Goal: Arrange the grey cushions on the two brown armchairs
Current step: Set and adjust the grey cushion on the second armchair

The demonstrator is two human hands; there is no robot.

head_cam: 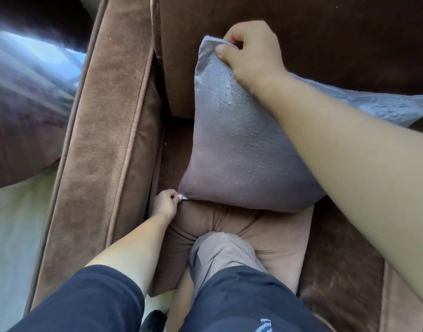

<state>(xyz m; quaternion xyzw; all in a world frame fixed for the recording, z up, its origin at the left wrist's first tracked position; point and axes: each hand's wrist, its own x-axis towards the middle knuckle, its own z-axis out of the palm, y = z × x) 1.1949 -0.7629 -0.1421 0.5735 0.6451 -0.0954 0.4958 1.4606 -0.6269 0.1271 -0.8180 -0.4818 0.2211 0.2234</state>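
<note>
Head view: both hands on one grey cushion (241, 144), standing it up in the brown armchair (301, 39).

My right hand (251, 56) has its grip clamped on the cushion's top corner, thumb in front; my left hand (166, 203) has its grip pinched shut on the bottom-left corner. Cushion is tilted back against the backrest, lower edge on the seat pad (272, 240), beside the armrest (105, 140). My knee (220, 250) presses into the seat pad.
</note>
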